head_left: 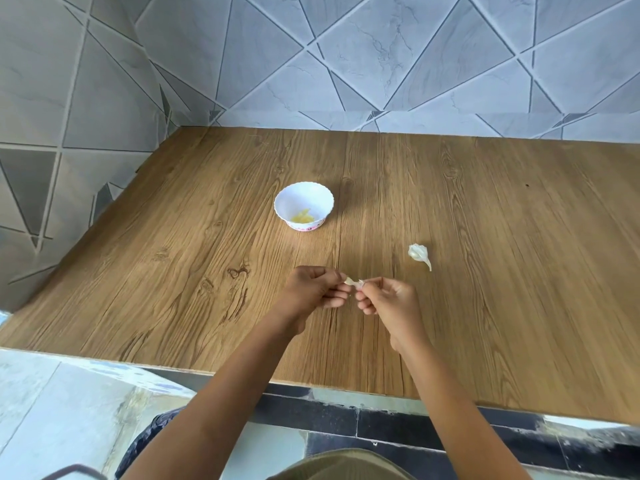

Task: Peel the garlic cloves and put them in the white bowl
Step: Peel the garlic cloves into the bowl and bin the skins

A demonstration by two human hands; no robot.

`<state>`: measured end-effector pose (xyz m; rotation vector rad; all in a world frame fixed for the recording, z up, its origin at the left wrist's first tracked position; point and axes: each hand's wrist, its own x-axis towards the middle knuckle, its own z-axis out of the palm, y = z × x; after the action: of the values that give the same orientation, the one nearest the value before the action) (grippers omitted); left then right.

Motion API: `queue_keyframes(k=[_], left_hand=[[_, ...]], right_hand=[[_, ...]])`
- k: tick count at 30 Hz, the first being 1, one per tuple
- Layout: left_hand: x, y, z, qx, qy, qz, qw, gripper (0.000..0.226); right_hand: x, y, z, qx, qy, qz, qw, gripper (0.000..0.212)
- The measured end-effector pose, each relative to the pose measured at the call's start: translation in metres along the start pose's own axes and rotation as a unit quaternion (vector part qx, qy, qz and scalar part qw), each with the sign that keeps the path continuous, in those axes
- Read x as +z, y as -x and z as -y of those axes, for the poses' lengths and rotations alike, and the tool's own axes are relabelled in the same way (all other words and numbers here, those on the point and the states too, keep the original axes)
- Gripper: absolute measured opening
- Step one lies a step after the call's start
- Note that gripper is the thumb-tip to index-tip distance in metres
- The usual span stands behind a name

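Grey marbled wall tiles [346,57] cut with diagonal lines fill the back and the left side, and in front of them lies a wide wood-grain table [173,254], its near edge running across the lower part of the view. Out in the middle of the table sits the white bowl [304,206], scalloped rim, a pink pattern round its base, and in its bottom a small heap of pale yellow peeled cloves [303,217].

Down toward the near side, both hands are up over the table, close together, fingertips nearly meeting. The left hand [311,292] has its fingers curled in and pinches one end of a garlic clove [350,281]. The right hand [388,299] is curled too, thumb and forefinger nipping the clove's other end, where a bit of whitish skin shows. The clove sits between the two hands, held just above the wood, well short of the bowl.

Off to the right, well apart from the hands and the bowl, a second piece of garlic [419,254] lies on the table, white and papery with a pointed tail trailing toward the near edge.

Below the table edge there are pale and dark floor tiles [52,410].
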<state>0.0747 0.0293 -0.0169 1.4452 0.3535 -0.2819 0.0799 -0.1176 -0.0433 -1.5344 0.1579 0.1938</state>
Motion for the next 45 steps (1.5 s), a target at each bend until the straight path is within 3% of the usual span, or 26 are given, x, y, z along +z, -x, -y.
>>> queue_keyframes(k=[8,13,15,17,19,25,35,40,45], left_hand=[[-0.007,-0.002,0.002,-0.021,0.034,0.014,0.999,0.017],[-0.016,-0.004,0.003,-0.008,0.023,0.014,1.0,0.014],[-0.018,-0.006,0.003,0.001,-0.004,0.014,1.0,0.013],[-0.019,-0.007,0.003,0.017,-0.037,0.016,0.999,0.012],[-0.019,-0.008,0.002,0.034,-0.065,0.024,0.997,0.012],[-0.018,-0.008,0.007,0.043,-0.013,0.055,0.997,0.011],[-0.015,-0.007,0.01,0.078,-0.027,0.069,0.994,0.01],[-0.014,-0.009,0.011,0.021,0.062,0.031,0.997,0.009],[-0.016,-0.007,0.009,0.01,0.058,0.033,0.998,0.007]], right_hand=[[0.003,-0.011,-0.013,-0.07,0.16,-0.036,0.984,0.013],[0.0,-0.011,-0.014,-0.138,0.218,-0.002,0.966,0.007],[0.001,-0.011,-0.012,-0.165,0.218,0.027,0.962,0.01],[0.004,-0.011,-0.009,-0.136,0.184,0.072,0.971,0.021],[0.007,-0.011,-0.005,-0.1,0.142,0.096,0.98,0.018],[0.004,-0.014,-0.003,-0.093,0.109,0.079,0.987,0.004],[0.004,-0.011,0.004,0.041,0.0,0.093,0.995,0.009],[0.008,-0.006,0.002,-0.035,0.047,0.092,0.994,0.011],[0.008,-0.007,0.0,-0.114,0.149,0.086,0.979,0.016]])
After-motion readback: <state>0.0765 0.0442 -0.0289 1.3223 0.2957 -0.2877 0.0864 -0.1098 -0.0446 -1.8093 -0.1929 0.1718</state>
